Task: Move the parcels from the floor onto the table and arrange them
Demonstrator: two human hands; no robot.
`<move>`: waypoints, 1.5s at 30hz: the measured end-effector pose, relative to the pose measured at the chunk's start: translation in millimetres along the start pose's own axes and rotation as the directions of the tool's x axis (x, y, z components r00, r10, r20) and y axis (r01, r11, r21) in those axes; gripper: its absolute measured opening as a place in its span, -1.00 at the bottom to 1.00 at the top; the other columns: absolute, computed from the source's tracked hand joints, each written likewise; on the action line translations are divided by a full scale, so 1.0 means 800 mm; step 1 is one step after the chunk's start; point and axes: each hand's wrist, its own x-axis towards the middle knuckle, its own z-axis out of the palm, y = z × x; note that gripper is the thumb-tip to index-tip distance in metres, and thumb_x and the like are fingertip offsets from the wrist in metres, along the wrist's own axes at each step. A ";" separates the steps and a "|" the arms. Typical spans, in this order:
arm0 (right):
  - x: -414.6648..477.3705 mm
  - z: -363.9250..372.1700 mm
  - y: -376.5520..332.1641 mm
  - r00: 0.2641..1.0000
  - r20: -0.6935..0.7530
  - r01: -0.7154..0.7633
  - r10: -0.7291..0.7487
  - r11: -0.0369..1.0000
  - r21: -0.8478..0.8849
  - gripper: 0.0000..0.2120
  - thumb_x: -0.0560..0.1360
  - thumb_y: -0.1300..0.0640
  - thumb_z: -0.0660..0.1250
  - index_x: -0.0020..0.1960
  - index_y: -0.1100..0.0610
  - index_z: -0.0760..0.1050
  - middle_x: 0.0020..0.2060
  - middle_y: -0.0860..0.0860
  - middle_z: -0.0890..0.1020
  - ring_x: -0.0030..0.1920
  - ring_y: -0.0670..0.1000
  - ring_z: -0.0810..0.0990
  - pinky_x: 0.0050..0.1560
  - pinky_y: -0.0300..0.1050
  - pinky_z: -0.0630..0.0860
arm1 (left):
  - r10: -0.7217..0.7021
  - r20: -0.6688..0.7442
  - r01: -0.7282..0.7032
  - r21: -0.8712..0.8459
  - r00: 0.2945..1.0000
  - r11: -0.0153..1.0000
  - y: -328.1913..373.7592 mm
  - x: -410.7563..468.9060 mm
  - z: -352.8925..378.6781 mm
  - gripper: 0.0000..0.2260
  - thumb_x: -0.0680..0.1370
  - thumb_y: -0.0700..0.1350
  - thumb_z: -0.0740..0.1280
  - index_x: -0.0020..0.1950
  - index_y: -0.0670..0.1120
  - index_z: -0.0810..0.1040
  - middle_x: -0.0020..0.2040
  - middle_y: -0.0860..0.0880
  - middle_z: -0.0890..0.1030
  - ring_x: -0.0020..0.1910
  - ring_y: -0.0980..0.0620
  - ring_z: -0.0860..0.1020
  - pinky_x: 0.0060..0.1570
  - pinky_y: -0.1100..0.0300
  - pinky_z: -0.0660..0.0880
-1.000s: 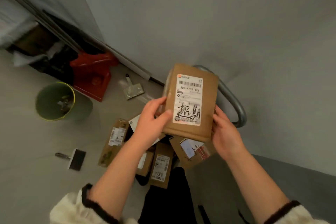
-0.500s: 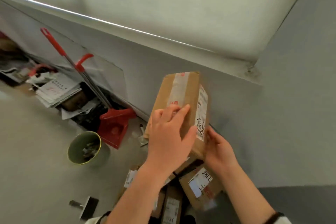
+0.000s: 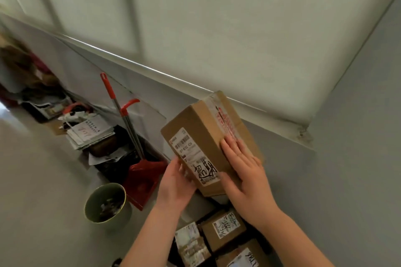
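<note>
Holding the cardboard parcel (image 3: 208, 141) up off the floor, my left hand (image 3: 175, 184) cups its near-left corner, my right hand (image 3: 245, 171) lies flat on its taped side, above remaining parcels (image 3: 223, 230) and a green bin (image 3: 105, 202) of scraps.

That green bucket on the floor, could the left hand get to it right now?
Probably not right away. The left hand is busy holding the raised parcel together with the right hand. Nothing visible blocks the way to the green bucket, though it sits lower, off to the left.

Two bare forearms, left hand (image 3: 175, 182) and right hand (image 3: 245, 178) without gloves or rings.
</note>
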 end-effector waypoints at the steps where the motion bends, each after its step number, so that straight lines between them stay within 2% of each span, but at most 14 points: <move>1: 0.002 -0.001 0.001 1.000 -0.023 -0.015 0.018 0.992 0.123 -0.40 0.52 0.20 0.26 0.44 -0.18 0.13 0.46 -0.21 0.18 0.51 -0.12 0.02 0.48 0.06 0.09 | 0.033 0.004 -0.033 0.022 0.999 0.999 0.009 0.000 0.001 -0.66 0.51 0.07 0.25 0.17 -0.07 0.58 0.20 -0.17 0.53 0.30 -0.19 0.42 0.31 -0.14 0.34; 6: 0.024 -0.018 0.006 0.976 -0.089 -0.095 0.200 0.752 0.652 -0.57 0.52 0.38 0.25 0.22 -0.07 0.52 0.31 -0.18 0.48 0.37 -0.15 0.37 0.33 -0.03 0.39 | 0.407 0.129 -0.426 0.251 0.904 0.869 0.063 -0.012 0.028 -0.83 0.57 -0.09 0.24 -0.02 0.06 0.64 -0.03 -0.02 0.67 0.07 -0.06 0.59 -0.08 0.06 0.53; 9: 0.037 -0.024 0.008 0.960 -0.158 -0.036 0.233 0.656 0.754 -0.73 0.52 0.31 0.28 -0.02 -0.04 0.61 0.12 -0.04 0.64 0.22 0.00 0.55 0.09 -0.24 0.51 | 0.610 0.313 -0.686 0.332 0.728 0.648 0.085 -0.033 0.050 -0.87 0.50 -0.01 0.30 -0.02 0.11 0.61 0.00 -0.03 0.65 0.03 0.02 0.61 -0.12 0.23 0.55; 13: 0.032 -0.010 0.012 0.918 -0.294 0.095 0.268 0.569 0.816 -0.75 0.47 0.23 0.23 -0.07 -0.07 0.58 -0.11 -0.09 0.66 0.01 -0.07 0.61 0.10 -0.17 0.51 | 0.735 0.493 -0.885 0.232 0.465 0.404 0.077 -0.050 0.057 -0.68 0.45 0.10 0.36 0.06 -0.08 0.50 0.12 -0.24 0.44 0.16 -0.01 0.50 0.08 0.16 0.49; 18: 0.020 0.004 0.010 0.888 -0.425 0.234 0.178 0.620 0.749 -0.74 0.45 0.23 0.24 -0.04 -0.11 0.55 -0.18 -0.15 0.61 -0.11 -0.13 0.57 -0.06 -0.26 0.51 | 0.765 0.458 -0.871 0.043 0.453 0.490 0.061 -0.063 0.054 -0.80 0.38 0.07 0.47 -0.07 0.05 0.59 0.08 -0.17 0.45 0.13 0.01 0.52 0.06 0.11 0.53; 23: 0.045 -0.017 -0.012 0.880 -0.463 0.291 0.102 0.655 0.697 -0.75 0.42 0.17 0.25 -0.07 -0.16 0.55 -0.18 -0.20 0.62 -0.10 -0.18 0.56 -0.02 -0.32 0.48 | 0.772 0.495 -0.916 0.178 0.399 0.359 0.094 -0.065 0.067 -0.76 0.44 -0.09 0.25 0.08 -0.11 0.50 0.10 -0.25 0.46 0.16 0.00 0.50 0.07 0.23 0.48; 26: 0.070 -0.039 -0.027 0.893 -0.445 0.293 0.064 0.666 0.686 -0.73 0.41 0.17 0.19 0.00 -0.09 0.55 -0.05 -0.17 0.63 0.05 -0.13 0.56 0.07 -0.28 0.44 | 0.686 0.552 -0.873 0.399 0.473 0.281 0.123 -0.068 0.085 -0.75 0.48 -0.02 0.28 0.15 0.02 0.47 0.19 -0.18 0.50 0.18 -0.03 0.51 -0.01 0.22 0.54; 29: 0.086 -0.058 -0.038 0.954 -0.298 0.183 0.037 0.717 0.673 -0.62 0.40 0.04 0.20 0.21 -0.06 0.50 0.18 -0.02 0.59 0.24 0.01 0.50 0.19 -0.03 0.43 | 0.678 0.432 -0.733 0.638 0.595 0.237 0.148 -0.069 0.100 -0.88 0.50 0.04 0.34 0.01 0.16 0.47 0.04 0.04 0.61 -0.05 0.10 0.63 -0.30 0.32 0.56; 33: 0.082 -0.070 -0.035 0.996 -0.057 0.085 -0.063 0.755 0.650 -0.45 0.44 -0.04 0.20 0.41 0.04 0.34 0.30 -0.07 0.51 0.32 -0.07 0.44 0.26 -0.12 0.39 | 0.435 0.237 -0.455 0.732 0.868 0.508 0.174 -0.060 0.102 -0.79 0.49 0.07 0.34 -0.05 -0.05 0.59 -0.30 0.10 0.68 -0.39 0.17 0.63 -0.53 0.34 0.47; 36: 0.068 -0.070 -0.027 0.992 0.117 -0.040 -0.041 0.788 0.614 -0.57 0.49 -0.05 0.20 0.35 -0.07 0.42 0.21 -0.12 0.58 0.21 -0.12 0.53 0.15 -0.21 0.47 | 0.236 0.110 -0.230 0.783 0.966 0.578 0.169 -0.054 0.082 -0.78 0.47 0.05 0.36 -0.13 -0.10 0.61 -0.45 0.03 0.63 -0.52 0.09 0.59 -0.54 0.30 0.45; 38: 0.064 -0.062 -0.025 0.987 0.120 -0.159 0.111 0.820 0.549 -0.75 0.47 -0.15 0.24 0.03 -0.11 0.61 -0.09 -0.13 0.68 -0.07 -0.13 0.63 -0.12 -0.28 0.52 | 0.152 0.067 -0.144 0.804 0.986 0.577 0.153 -0.049 0.064 -0.76 0.47 0.09 0.34 -0.21 -0.08 0.60 -0.45 0.00 0.60 -0.48 0.05 0.59 -0.46 0.25 0.49; 40: 0.068 -0.047 -0.019 0.907 0.108 -0.398 0.406 0.747 0.533 -0.66 0.45 -0.24 0.27 -0.20 0.00 0.61 -0.26 -0.05 0.67 -0.24 -0.04 0.62 -0.23 -0.19 0.50 | 0.089 0.035 -0.082 0.790 0.995 0.607 0.137 -0.049 0.051 -0.67 0.48 0.19 0.29 -0.24 -0.07 0.58 -0.40 -0.02 0.59 -0.37 -0.01 0.60 -0.32 0.16 0.52; 42: 0.069 -0.035 -0.012 0.736 0.197 -0.625 0.648 0.538 0.565 -0.61 0.44 -0.28 0.26 -0.18 0.04 0.57 -0.25 0.00 0.68 -0.26 0.01 0.63 -0.26 -0.15 0.51 | 0.059 -0.009 -0.029 0.788 0.998 0.616 0.127 -0.050 0.043 -0.58 0.49 0.25 0.24 -0.16 -0.11 0.56 -0.34 -0.04 0.58 -0.30 -0.03 0.57 -0.26 0.12 0.52; 45: 0.059 -0.027 0.003 0.610 0.340 -0.753 0.716 0.388 0.532 -0.55 0.44 -0.32 0.23 -0.07 0.05 0.55 -0.17 0.07 0.67 -0.26 0.07 0.66 -0.35 -0.10 0.56 | 0.077 0.045 -0.080 0.836 0.996 0.543 0.124 -0.052 0.027 -0.55 0.48 0.29 0.22 -0.07 -0.09 0.58 -0.20 -0.05 0.59 -0.19 -0.05 0.55 -0.05 0.00 0.53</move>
